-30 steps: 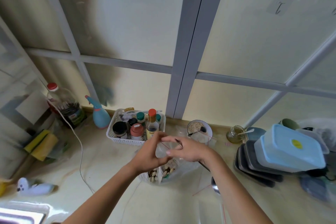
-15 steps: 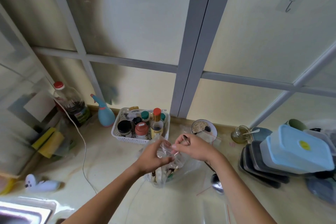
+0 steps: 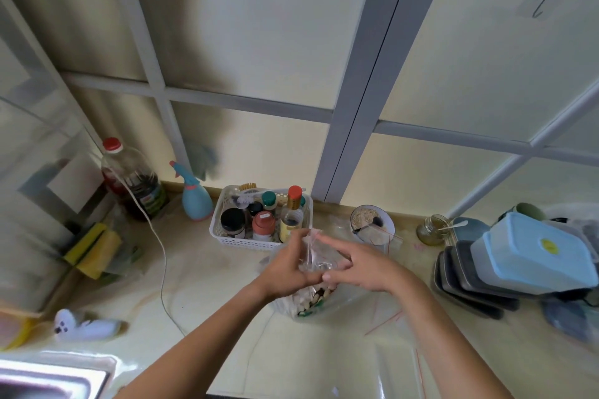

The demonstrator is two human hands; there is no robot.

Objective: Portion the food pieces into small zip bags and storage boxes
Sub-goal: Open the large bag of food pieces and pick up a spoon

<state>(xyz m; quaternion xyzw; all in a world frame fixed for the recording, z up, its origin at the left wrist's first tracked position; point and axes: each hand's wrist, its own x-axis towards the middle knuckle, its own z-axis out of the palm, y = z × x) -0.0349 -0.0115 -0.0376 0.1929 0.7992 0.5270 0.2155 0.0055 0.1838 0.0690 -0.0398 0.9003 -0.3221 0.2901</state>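
From the head view I see both hands meeting above the table [image 3: 227, 269], a small zip bag [image 3: 312, 253] between them. My left hand [image 3: 288, 267] has its grip clenched on the bag; my right hand [image 3: 359, 264] presses it with straight, released fingers. Below them sits a larger bag of food pieces [image 3: 311, 300], with storage boxes [image 3: 531, 256] stacked to the right.

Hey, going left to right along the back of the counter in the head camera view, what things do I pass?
Red-capped bottle → blue spray bottle → white basket of jars → bowl → small glass jar → stack of dark trays under the light blue box lid.
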